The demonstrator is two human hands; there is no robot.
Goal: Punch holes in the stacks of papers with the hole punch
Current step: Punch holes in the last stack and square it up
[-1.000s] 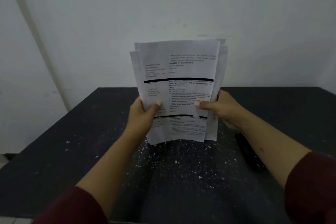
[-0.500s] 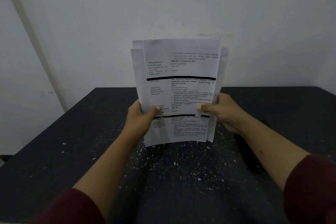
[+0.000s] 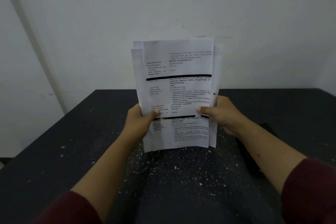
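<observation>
A stack of printed white papers stands upright in front of me, its sheets unevenly aligned, its bottom edge close above the black table. My left hand grips the stack's left edge, thumb on the front sheet. My right hand grips its right edge the same way. A dark flat object, perhaps the hole punch, lies on the table to the right, mostly hidden behind my right forearm.
Small white paper bits are scattered over the table's middle. A white wall rises right behind the table's far edge. My dark red sleeves show at both lower corners.
The stack has sunk a little and tilted slightly, with both hands keeping the same grip on it.
</observation>
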